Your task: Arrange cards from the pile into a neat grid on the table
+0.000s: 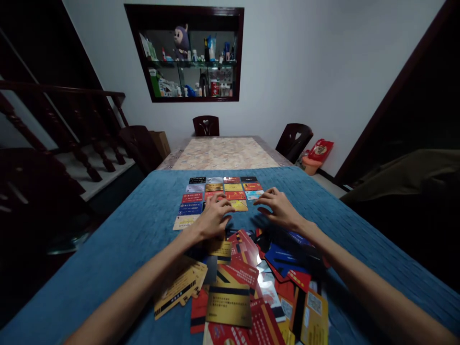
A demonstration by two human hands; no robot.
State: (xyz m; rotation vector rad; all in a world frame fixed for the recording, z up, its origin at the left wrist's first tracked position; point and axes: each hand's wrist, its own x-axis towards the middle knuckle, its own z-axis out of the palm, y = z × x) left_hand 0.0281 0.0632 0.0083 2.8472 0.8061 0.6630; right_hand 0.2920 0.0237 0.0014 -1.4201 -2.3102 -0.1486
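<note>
Cards lie in rows on a blue cloth, face up; a black card (197, 180) is in the far row and a dark blue card (190, 208) nearer me. My left hand (214, 216) is over the near part of these rows, its fingers bent and apart, partly hiding the cards beneath. Just right of its fingertips lies a yellow card (239, 205). My right hand (279, 209) is beside the rows, fingers curved and apart with nothing seen in them, nearest a light blue card (253, 195). Closer to me, a loose pile of overlapping cards includes a gold card (229, 304).
The blue cloth (129, 239) covers the near part of the table; a patterned tabletop (226, 151) shows beyond. Dark chairs (293, 142) stand around it. A red bag (321, 150) is on the right, a wooden railing (72, 88) on the left, and a wall shelf (194, 63) behind.
</note>
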